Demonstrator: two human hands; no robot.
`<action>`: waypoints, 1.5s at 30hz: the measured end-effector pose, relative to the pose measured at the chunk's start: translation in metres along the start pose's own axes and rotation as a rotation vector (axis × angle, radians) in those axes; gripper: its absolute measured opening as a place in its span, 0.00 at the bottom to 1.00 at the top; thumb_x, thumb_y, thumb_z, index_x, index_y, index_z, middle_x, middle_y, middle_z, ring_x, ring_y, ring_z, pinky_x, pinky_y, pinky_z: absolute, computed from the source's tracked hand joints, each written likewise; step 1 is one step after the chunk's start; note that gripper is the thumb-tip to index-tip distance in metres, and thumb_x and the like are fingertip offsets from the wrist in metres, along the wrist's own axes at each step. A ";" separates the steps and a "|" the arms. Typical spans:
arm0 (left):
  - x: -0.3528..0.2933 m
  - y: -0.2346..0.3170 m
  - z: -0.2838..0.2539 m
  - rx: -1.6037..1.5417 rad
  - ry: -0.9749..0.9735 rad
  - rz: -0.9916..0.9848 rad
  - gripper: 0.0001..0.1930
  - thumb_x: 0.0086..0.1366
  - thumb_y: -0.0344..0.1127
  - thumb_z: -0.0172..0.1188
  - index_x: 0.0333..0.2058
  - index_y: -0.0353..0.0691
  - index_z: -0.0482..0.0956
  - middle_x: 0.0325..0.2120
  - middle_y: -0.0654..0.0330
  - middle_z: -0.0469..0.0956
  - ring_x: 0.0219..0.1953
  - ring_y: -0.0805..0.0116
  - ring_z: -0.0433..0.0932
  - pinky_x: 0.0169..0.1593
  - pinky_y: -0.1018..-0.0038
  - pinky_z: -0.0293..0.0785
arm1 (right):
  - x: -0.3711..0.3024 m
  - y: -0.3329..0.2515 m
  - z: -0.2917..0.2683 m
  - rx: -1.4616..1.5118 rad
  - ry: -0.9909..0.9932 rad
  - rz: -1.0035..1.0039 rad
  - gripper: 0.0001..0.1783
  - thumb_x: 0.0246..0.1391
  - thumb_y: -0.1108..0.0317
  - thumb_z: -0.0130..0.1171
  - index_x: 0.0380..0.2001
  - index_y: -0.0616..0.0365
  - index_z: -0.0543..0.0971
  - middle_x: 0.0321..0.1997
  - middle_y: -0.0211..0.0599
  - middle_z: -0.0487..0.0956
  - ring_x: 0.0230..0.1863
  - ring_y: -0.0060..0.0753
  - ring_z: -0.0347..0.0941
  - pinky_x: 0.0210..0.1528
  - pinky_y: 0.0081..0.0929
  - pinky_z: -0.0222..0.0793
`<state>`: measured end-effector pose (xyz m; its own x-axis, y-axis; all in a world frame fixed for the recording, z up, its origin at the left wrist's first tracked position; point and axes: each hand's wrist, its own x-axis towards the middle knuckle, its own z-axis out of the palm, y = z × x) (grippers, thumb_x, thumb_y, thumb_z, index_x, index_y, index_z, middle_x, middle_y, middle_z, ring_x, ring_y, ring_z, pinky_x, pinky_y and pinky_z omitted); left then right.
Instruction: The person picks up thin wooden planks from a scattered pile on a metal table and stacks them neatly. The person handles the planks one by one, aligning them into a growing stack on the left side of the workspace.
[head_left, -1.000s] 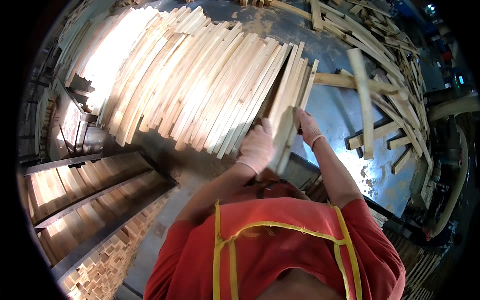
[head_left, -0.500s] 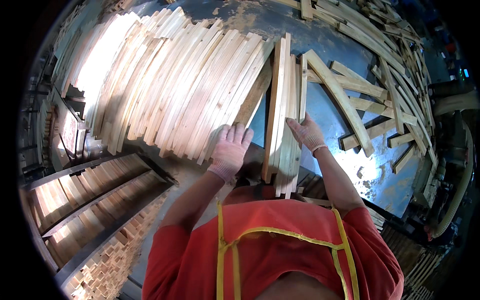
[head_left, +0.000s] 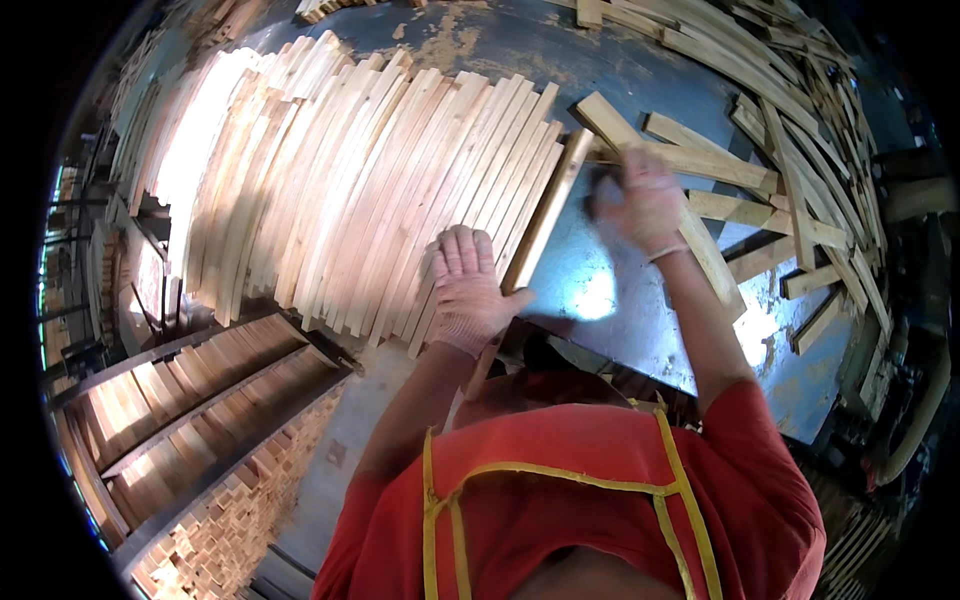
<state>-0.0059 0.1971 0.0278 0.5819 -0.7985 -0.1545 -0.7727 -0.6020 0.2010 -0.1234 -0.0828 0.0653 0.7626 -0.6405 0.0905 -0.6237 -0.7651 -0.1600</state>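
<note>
My left hand [head_left: 470,290], in a pale work glove, lies flat with fingers stretched on the near ends of a wide row of wooden strips [head_left: 370,190]. The strips sit side by side on a blue metal table [head_left: 560,290]. Along the row's right edge stands a thicker-looking strip [head_left: 550,210], its near end close to my left thumb. My gloved right hand [head_left: 648,205] is over a slanting loose board [head_left: 712,265], smeared by motion. Whether its fingers grip the board cannot be made out.
Crossed loose boards [head_left: 770,215] lie on the table's right side, with a heap of long pieces [head_left: 720,55] at the far right. At the left is a dark-framed rack [head_left: 190,400] filled with wood, above stacked wood ends [head_left: 240,480]. A pale hose [head_left: 925,410] hangs at the right.
The separate group of strips by my right hand now lies against the row, closing the gap. My right hand has left them and moved away and slightly right, to the loose board.
</note>
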 end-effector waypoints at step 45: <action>-0.108 -0.169 0.011 -1.461 -0.273 -0.487 0.18 0.75 0.41 0.63 0.56 0.39 0.73 0.48 0.62 0.78 0.50 0.72 0.75 0.57 0.73 0.72 | -0.101 -0.024 0.053 0.945 -0.227 0.588 0.50 0.61 0.40 0.64 0.71 0.72 0.66 0.63 0.63 0.80 0.62 0.58 0.80 0.64 0.41 0.73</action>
<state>0.0593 0.3846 0.0003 0.5063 -0.6062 -0.6134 0.4697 -0.4027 0.7856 -0.1763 0.0036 0.0081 0.4681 -0.7835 -0.4086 -0.5894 0.0677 -0.8050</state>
